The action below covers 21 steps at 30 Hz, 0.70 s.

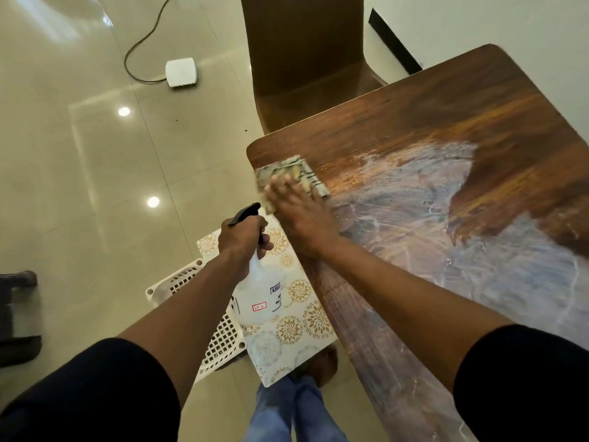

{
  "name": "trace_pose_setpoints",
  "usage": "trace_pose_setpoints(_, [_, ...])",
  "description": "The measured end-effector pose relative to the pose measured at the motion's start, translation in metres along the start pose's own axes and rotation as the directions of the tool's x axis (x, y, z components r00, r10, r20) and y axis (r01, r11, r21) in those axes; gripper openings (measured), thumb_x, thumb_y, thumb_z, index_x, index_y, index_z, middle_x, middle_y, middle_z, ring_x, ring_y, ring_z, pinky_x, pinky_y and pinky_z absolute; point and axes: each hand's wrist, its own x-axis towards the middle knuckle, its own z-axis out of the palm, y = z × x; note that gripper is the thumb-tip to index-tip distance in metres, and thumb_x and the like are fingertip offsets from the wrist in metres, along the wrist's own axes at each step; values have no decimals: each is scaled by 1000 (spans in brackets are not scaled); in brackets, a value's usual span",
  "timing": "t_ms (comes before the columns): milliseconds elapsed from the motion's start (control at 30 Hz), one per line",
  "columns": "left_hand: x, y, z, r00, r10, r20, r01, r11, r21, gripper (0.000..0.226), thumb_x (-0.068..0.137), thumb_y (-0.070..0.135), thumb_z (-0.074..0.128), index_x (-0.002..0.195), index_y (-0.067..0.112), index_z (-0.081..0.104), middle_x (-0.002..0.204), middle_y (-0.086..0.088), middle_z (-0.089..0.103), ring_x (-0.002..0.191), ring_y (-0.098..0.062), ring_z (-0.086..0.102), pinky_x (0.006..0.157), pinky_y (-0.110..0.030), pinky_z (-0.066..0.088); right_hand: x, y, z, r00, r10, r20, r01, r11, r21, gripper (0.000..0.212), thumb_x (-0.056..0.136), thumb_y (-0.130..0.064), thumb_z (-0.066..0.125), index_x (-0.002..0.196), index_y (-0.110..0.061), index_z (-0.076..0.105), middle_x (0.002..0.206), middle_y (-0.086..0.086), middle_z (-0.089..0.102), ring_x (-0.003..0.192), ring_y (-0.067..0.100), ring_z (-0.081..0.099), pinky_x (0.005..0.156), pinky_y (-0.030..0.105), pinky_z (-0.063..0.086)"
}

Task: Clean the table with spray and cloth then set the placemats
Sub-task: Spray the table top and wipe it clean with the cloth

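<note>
Your R hand (298, 212), fingers spread flat, presses cloth (288, 173) on wet desk (446, 129) corner. Your L hand (243, 236) grips spray bottle (259, 291) neck, off desk edge.

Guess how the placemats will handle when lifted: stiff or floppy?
Probably semi-stiff: the placemats overhang the basket with little sag. Likely light, being thin sheets. The glossy face may slip, and stacked ones could slide apart, though the count is unclear.
</note>
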Motion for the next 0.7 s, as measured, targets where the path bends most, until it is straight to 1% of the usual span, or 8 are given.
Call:
trace_pose_setpoints(67, [-2,-3,-3,1000,9,-22,-8,1000,19,10,89,11,67,89,19,73,63,-10,63,55,-27,62,50,-30,43,-7,0,9,980,-198,8,198,977,-74,61,109,-32,42,166,-24,22,174,-4,11,161,20,6,129,51,7])
trace_pose_setpoints(133, [-3,-6,-6,999,2,-38,-1,999,34,8,90,11,66,88,16,72,61,-11,62,56,-27,62,49,-30,43,-1,7,7,970,-243,19,244,965,-99,60,111,-40,37,166,-25,20,174,-4,11,161,17,6,129,48,10])
trace_pose_setpoints(300, [-2,-12,-6,1000,-16,18,16,1000,-5,4,92,8,66,90,9,70,62,-11,61,59,-30,63,46,-28,40,38,3,-9,1000,-29,6,29,997,-69,61,112,-46,23,167,-31,2,175,-7,-7,161,13,-5,129,48,9])
trace_pose_setpoints(433, [-4,-16,-3,1000,0,15,0,999,-44,12,92,7,67,88,17,72,61,-8,61,58,-30,62,48,-28,39,44,-11,-9,998,68,-11,-68,997,-36,61,111,-45,25,167,-34,3,175,-9,-6,160,12,-6,129,47,0])
trace_pose_setpoints(500, [-7,-19,-4,1000,-3,9,3,999,-39,8,92,8,67,93,14,73,64,-10,64,59,-29,65,48,-26,40,26,-11,-1,997,49,-56,-50,998,-28,60,111,-44,26,167,-33,11,175,-8,2,161,12,0,129,48,4])
trace_pose_setpoints(600, [-18,-29,-9,999,17,49,-16,999,-33,18,94,10,66,96,27,74,68,-11,67,62,-27,69,52,-30,43,-36,-7,12,995,-1,-96,-1,1000,-22,58,111,-41,29,167,-27,19,175,-4,10,161,14,6,127,50,13])
trace_pose_setpoints(667, [-27,-36,-12,995,9,96,-7,1000,-21,22,95,12,66,98,33,73,70,-11,68,65,-27,70,53,-32,45,-88,-7,20,991,16,-133,-21,999,-38,59,111,-38,35,166,-23,20,175,-3,12,161,15,7,126,51,18])
trace_pose_setpoints(700, [-31,-40,-12,994,-1,113,3,1000,-12,20,95,12,67,102,30,74,70,-11,68,66,-26,71,53,-31,45,-111,-8,24,989,44,-141,-51,998,-47,60,110,-38,37,166,-23,21,175,-2,12,161,15,8,125,52,19])
